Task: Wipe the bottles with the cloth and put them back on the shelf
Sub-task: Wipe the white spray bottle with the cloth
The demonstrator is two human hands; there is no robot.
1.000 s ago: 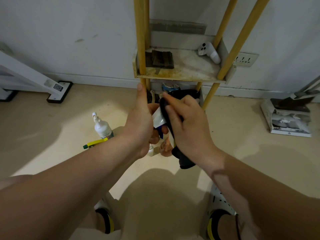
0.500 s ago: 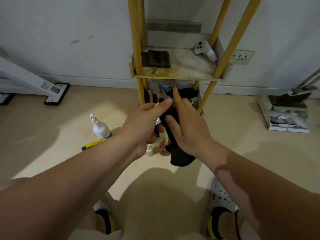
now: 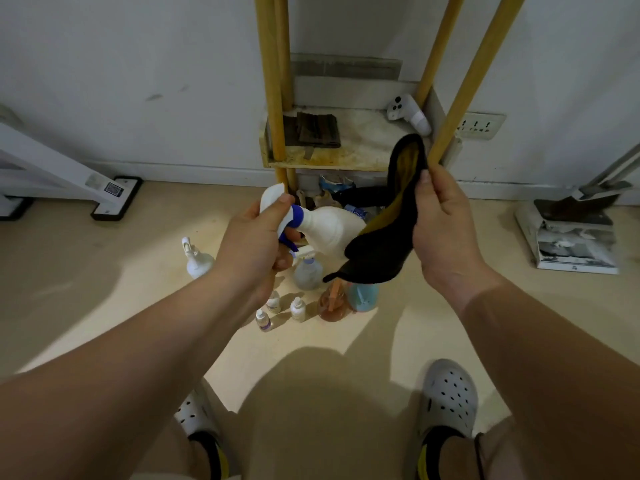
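My left hand (image 3: 258,242) grips a white spray bottle (image 3: 330,226) by its blue and white trigger head, the body pointing right. My right hand (image 3: 441,223) holds a dark cloth (image 3: 381,244) with a yellow inner side, lifted off the bottle and hanging beside it. On the floor below stand several more bottles: a white pump bottle (image 3: 195,259), a clear spray bottle (image 3: 308,273), three small dropper bottles (image 3: 298,309), an orange bottle (image 3: 332,303) and a blue one (image 3: 363,296). The wooden shelf (image 3: 329,162) with yellow posts stands straight ahead.
On the shelf lie a dark folded cloth (image 3: 311,129) and a white controller (image 3: 408,114). Clutter sits under the shelf. A white stand foot (image 3: 114,195) is at the left, a dustpan on papers (image 3: 571,233) at the right. My feet in white clogs (image 3: 448,396) are below.
My hands have come apart: the right hand has drawn the cloth off the spray bottle to the right, and the left hand now shows the whole bottle held sideways.
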